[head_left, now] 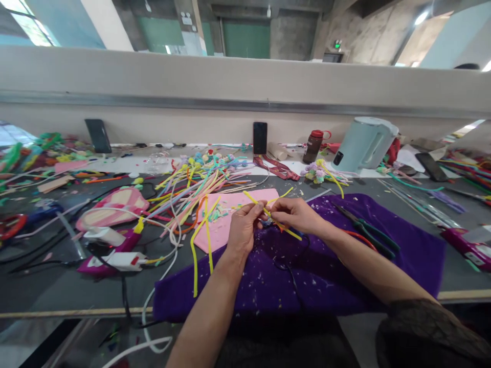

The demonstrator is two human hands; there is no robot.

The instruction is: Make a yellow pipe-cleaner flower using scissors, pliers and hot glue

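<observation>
Over the purple cloth, my left hand pinches a yellow pipe cleaner whose ends stick out on both sides of the fingers. My right hand is closed on yellow pipe cleaner beside it, fingertips close to the left ones. A second yellow strand rises behind the right hand; whether it is a separate piece I cannot tell. Beneath the fingers something small and bluish is mostly hidden. More yellow pipe cleaners lie left of my hands, across a pink sheet with cut bits on it.
Green-handled pliers lie on the cloth at right. Behind are a pile of coloured pipe cleaners, a phone, a bottle and a kettle. Power strips and white cables spread at left.
</observation>
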